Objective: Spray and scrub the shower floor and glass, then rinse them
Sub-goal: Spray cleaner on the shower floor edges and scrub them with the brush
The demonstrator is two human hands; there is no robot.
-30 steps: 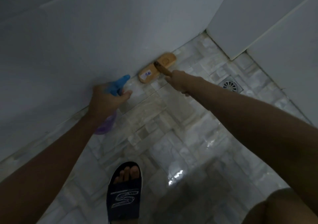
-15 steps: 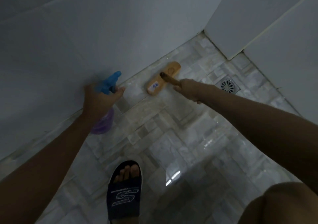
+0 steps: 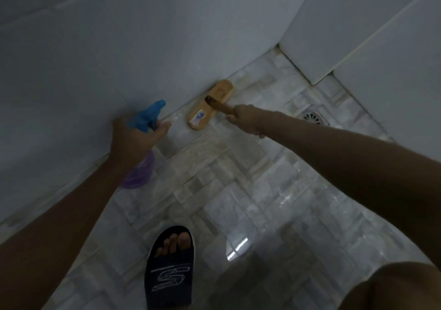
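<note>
Brush (image 3: 210,105) slid back to the wall (image 3: 143,47), right hand (image 3: 245,120) gripping its handle (image 3: 220,105); left hand (image 3: 132,141) grips sprayer (image 3: 149,115).

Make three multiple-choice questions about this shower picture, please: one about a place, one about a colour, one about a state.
1. Where does the head of the scrub brush lie?
A. against the foot of the wall
B. over the floor drain
C. beside the slipper

2. What colour is the trigger top of the spray bottle?
A. red
B. blue
C. white

3. What does the right hand do?
A. hangs empty
B. holds the spray bottle
C. grips the brush handle

Answers: 1 A, its long side lies along the wall's foot. 2 B, the top above the left hand is blue. 3 C, its fingers curl round the handle.
</note>
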